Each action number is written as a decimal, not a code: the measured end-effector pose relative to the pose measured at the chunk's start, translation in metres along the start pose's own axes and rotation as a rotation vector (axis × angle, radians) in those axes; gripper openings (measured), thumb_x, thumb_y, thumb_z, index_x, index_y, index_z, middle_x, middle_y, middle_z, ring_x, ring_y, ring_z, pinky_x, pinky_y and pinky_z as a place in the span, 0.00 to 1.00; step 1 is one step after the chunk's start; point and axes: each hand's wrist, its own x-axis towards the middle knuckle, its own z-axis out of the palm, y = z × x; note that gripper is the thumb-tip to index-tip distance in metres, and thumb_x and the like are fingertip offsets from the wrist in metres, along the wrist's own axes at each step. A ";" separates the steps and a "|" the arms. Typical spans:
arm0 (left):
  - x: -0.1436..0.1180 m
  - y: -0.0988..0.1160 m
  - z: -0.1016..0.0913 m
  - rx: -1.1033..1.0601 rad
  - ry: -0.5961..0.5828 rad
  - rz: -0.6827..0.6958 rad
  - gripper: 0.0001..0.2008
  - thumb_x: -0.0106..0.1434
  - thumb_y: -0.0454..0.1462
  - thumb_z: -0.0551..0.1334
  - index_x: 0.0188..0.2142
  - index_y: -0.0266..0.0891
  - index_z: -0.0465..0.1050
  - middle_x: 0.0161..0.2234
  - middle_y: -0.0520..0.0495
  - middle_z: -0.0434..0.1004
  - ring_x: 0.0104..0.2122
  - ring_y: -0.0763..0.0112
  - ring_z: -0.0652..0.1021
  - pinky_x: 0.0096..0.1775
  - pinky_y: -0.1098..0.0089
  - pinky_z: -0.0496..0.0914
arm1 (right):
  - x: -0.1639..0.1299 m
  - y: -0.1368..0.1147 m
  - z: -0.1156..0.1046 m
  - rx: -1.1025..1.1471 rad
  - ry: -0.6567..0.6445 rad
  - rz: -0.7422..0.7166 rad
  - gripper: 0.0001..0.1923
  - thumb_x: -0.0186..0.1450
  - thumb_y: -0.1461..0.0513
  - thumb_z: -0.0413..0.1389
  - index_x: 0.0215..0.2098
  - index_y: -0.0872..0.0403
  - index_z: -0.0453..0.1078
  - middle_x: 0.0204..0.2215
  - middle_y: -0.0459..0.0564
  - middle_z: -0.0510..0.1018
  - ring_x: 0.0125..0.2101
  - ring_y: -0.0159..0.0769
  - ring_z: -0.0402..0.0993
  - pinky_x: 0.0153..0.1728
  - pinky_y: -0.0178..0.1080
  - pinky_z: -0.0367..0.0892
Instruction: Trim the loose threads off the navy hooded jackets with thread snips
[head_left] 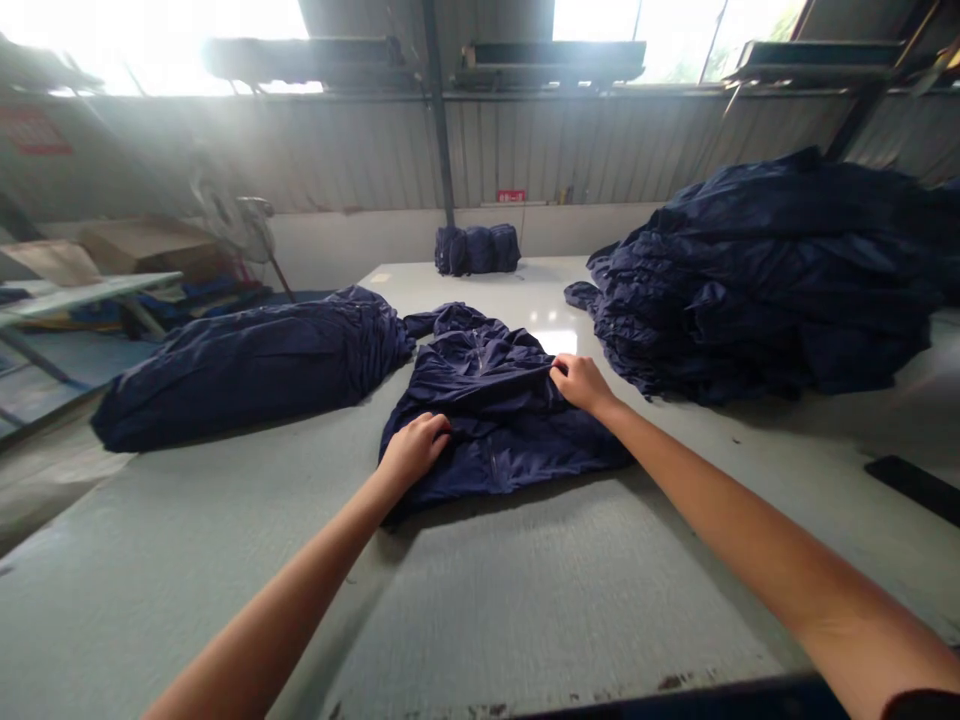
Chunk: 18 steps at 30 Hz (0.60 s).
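A dark blue jacket (pixel 495 410) lies crumpled in the middle of the pale surface (pixel 525 600), a zip line showing on its upper part. The left hand (pixel 414 448) rests on the jacket's lower left portion, fingers curled and closed onto a fold of the fabric. The right hand (pixel 581 383) pinches the cloth at the jacket's right side, fingers together on the material. To the left lies a flattened heap of blue garments (pixel 247 365); to the right rises a tall pile of the same fabric (pixel 772 280). A small folded bundle (pixel 477 249) sits at the far edge.
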 end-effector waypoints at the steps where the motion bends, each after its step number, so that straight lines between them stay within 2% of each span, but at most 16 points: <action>1: 0.001 0.001 -0.005 0.001 0.016 0.012 0.11 0.74 0.40 0.57 0.49 0.41 0.76 0.45 0.41 0.79 0.45 0.58 0.79 0.51 0.59 0.74 | 0.003 0.002 -0.009 -0.004 0.020 0.001 0.18 0.75 0.54 0.61 0.58 0.54 0.74 0.57 0.55 0.78 0.52 0.46 0.79 0.53 0.53 0.77; 4: -0.021 0.003 -0.026 0.009 0.056 0.076 0.10 0.74 0.41 0.57 0.47 0.42 0.76 0.50 0.39 0.78 0.51 0.55 0.77 0.57 0.54 0.71 | -0.011 0.016 -0.035 -0.005 0.022 -0.041 0.16 0.78 0.57 0.55 0.59 0.55 0.75 0.56 0.58 0.79 0.56 0.48 0.76 0.59 0.51 0.71; 7: -0.063 -0.002 -0.033 0.005 0.020 0.158 0.10 0.71 0.44 0.63 0.47 0.45 0.78 0.58 0.41 0.77 0.59 0.49 0.73 0.61 0.49 0.69 | -0.060 0.032 -0.041 0.007 -0.101 -0.137 0.20 0.75 0.54 0.57 0.62 0.51 0.77 0.58 0.59 0.80 0.55 0.49 0.79 0.57 0.45 0.70; 9: -0.085 -0.007 -0.024 -0.011 -0.021 0.191 0.19 0.69 0.47 0.66 0.58 0.49 0.76 0.60 0.43 0.78 0.60 0.48 0.75 0.58 0.51 0.73 | -0.094 0.039 -0.031 0.001 -0.212 -0.183 0.29 0.67 0.46 0.66 0.62 0.49 0.78 0.60 0.59 0.79 0.50 0.51 0.82 0.52 0.45 0.73; 11: -0.097 -0.012 -0.008 -0.018 -0.024 0.196 0.27 0.69 0.46 0.66 0.66 0.50 0.69 0.60 0.42 0.79 0.58 0.49 0.77 0.57 0.52 0.75 | -0.119 0.043 -0.018 -0.018 -0.272 -0.197 0.34 0.63 0.44 0.68 0.62 0.52 0.79 0.62 0.63 0.77 0.48 0.55 0.83 0.49 0.47 0.74; 13: -0.102 -0.017 0.005 -0.014 0.002 0.192 0.23 0.72 0.40 0.63 0.65 0.49 0.71 0.58 0.42 0.80 0.55 0.52 0.78 0.57 0.53 0.76 | -0.131 0.044 -0.009 -0.027 -0.299 -0.214 0.30 0.67 0.46 0.64 0.61 0.53 0.79 0.61 0.64 0.78 0.47 0.54 0.83 0.48 0.47 0.74; 15: -0.104 -0.021 0.011 -0.007 0.017 0.194 0.21 0.72 0.32 0.57 0.60 0.48 0.75 0.52 0.43 0.82 0.50 0.56 0.80 0.54 0.56 0.77 | -0.136 0.046 -0.007 -0.021 -0.322 -0.249 0.23 0.71 0.51 0.60 0.59 0.51 0.79 0.59 0.60 0.79 0.46 0.49 0.83 0.49 0.44 0.73; 18: -0.106 -0.021 0.010 0.012 0.002 0.203 0.25 0.67 0.25 0.55 0.58 0.47 0.75 0.46 0.44 0.82 0.46 0.58 0.80 0.50 0.60 0.78 | -0.139 0.048 -0.014 -0.015 -0.349 -0.286 0.25 0.68 0.60 0.59 0.64 0.51 0.75 0.60 0.58 0.77 0.49 0.47 0.82 0.51 0.43 0.72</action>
